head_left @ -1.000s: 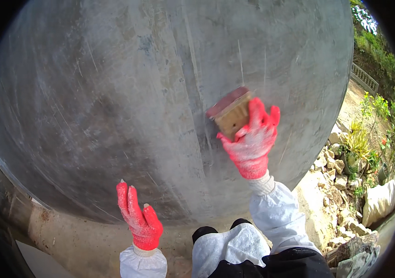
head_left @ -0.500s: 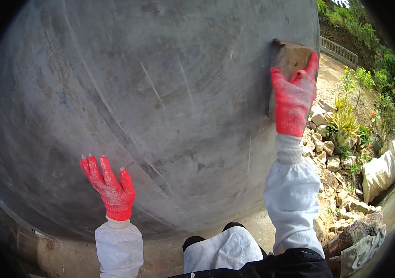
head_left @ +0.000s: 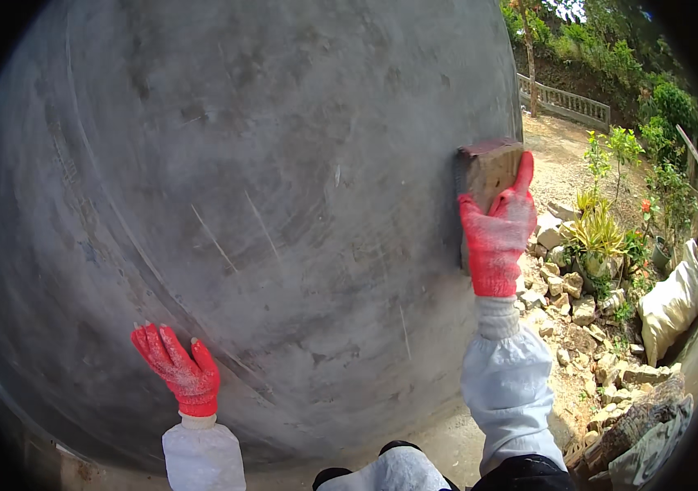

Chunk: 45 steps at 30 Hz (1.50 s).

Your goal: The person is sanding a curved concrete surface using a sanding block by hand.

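A grey plastered wall (head_left: 308,213) bulges across most of the view, with pale scratches and darker patches on it. At its right side my right hand (head_left: 499,237), in a red dusty glove, grips a wooden sanding block (head_left: 492,172). The block's dark face lies against the wall; its wooden back is toward my palm. Lower left, my left hand (head_left: 181,372) is spread flat on the wall in a matching red glove whose fingertips are worn through. It holds nothing.
Right of the wall lie broken stones (head_left: 566,286), a spiky yellow-green plant (head_left: 594,233) and a white sack (head_left: 671,307). A low balustrade (head_left: 566,102) runs behind them. Logs with a grey cloth (head_left: 652,442) lie at the lower right.
My right hand and the sanding block appear lower in the view. The whole view has shifted too, with the wall's scratches now lower and farther left. My left hand stays spread on the wall.
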Motion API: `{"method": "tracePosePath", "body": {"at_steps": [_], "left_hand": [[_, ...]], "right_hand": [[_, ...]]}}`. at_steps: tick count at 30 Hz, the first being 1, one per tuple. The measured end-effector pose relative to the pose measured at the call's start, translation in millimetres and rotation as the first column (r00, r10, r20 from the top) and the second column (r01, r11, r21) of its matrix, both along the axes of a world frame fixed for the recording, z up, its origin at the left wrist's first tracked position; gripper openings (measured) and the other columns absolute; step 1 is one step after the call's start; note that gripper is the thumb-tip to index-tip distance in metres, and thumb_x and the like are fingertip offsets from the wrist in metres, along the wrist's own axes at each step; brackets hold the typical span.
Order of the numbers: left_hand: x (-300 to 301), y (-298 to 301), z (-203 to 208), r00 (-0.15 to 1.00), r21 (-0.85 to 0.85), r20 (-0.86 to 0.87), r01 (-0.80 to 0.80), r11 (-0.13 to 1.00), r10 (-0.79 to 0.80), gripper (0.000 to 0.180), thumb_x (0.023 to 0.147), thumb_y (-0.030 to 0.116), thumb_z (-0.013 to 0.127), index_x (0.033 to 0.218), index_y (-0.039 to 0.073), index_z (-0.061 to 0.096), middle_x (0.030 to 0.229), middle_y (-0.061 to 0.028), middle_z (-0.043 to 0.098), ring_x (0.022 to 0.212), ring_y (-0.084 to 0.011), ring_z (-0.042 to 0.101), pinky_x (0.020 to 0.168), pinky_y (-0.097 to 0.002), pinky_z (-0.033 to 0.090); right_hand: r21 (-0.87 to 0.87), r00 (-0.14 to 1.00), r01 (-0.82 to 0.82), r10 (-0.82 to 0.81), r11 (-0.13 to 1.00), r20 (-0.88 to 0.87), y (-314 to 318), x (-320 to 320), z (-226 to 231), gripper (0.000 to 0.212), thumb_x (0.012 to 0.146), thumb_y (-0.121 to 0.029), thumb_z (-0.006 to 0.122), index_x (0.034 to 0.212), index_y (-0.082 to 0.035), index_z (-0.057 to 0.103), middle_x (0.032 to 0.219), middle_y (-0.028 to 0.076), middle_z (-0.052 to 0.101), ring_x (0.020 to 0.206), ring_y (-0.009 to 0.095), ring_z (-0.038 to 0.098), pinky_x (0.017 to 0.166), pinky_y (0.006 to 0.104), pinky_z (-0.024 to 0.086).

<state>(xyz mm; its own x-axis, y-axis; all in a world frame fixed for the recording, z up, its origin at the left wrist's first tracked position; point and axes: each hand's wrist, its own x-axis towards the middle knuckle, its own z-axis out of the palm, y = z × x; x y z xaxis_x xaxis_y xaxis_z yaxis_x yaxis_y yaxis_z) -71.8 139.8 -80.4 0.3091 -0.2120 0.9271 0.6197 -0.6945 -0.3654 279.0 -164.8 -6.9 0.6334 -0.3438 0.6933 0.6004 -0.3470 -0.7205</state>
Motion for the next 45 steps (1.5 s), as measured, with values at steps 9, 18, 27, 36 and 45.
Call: {"method": "tracePosePath", "body": {"at_steps": [9,18,27,36,45], "left_hand": [[-8,6,-3,1.000,-0.049,0.018,-0.015,0.999,0.016,0.059,0.096,0.016,0.055,0.149,-0.002,0.036,0.154,-0.0252,0.034,0.143,-0.0515,0.029,0.116,-0.0675,0.024],[-5,5,-4,1.000,-0.051,-0.010,-0.007,0.999,0.006,0.056,0.096,0.015,0.055,0.147,-0.003,0.039,0.152,-0.0252,0.036,0.143,-0.0511,0.031,0.116,-0.0672,0.025],[-9,5,0,0.999,-0.034,-0.031,-0.013,0.999,0.012,0.056,0.095,0.013,0.056,0.146,-0.003,0.040,0.152,-0.0252,0.037,0.143,-0.0501,0.032,0.116,-0.0649,0.026],[-11,6,-9,0.999,-0.058,-0.040,-0.030,0.998,0.028,0.055,0.095,0.011,0.055,0.146,-0.004,0.041,0.153,-0.0255,0.037,0.144,-0.0500,0.031,0.118,-0.0616,0.025],[0,1,-2,0.999,-0.039,-0.042,0.018,0.999,-0.020,0.055,0.094,0.013,0.055,0.144,-0.004,0.041,0.149,-0.0258,0.040,0.140,-0.0508,0.035,0.115,-0.0666,0.028]], "right_hand": [[-0.607,0.725,-0.315,0.598,0.729,0.342,30,-69,-151,0.074,0.057,-0.024,0.085,0.124,-0.015,0.056,0.116,0.018,0.057,0.105,0.038,0.060,0.105,0.0546,0.042],[-0.173,0.932,-0.093,0.146,0.980,0.331,11,-42,-6,0.097,0.056,-0.021,0.085,0.141,-0.001,0.044,0.078,0.008,0.064,0.096,0.033,0.063,0.098,0.0506,0.044],[-0.058,0.985,0.084,-0.074,0.995,0.157,-11,25,-136,0.110,0.057,-0.015,0.086,0.151,0.002,0.031,0.107,0.015,0.065,0.097,0.036,0.064,0.088,0.0440,0.052],[-0.492,0.811,-0.271,0.471,0.828,0.347,24,-57,-74,0.085,0.052,-0.024,0.086,0.132,-0.016,0.057,0.107,0.014,0.062,0.107,0.042,0.058,0.101,0.0527,0.044],[0.284,0.997,0.023,-0.002,0.958,-0.073,-56,123,-100,0.106,0.071,-0.014,0.080,0.160,-0.011,0.022,0.064,0.003,0.055,0.059,0.016,0.055,0.060,0.0319,0.049]]}}
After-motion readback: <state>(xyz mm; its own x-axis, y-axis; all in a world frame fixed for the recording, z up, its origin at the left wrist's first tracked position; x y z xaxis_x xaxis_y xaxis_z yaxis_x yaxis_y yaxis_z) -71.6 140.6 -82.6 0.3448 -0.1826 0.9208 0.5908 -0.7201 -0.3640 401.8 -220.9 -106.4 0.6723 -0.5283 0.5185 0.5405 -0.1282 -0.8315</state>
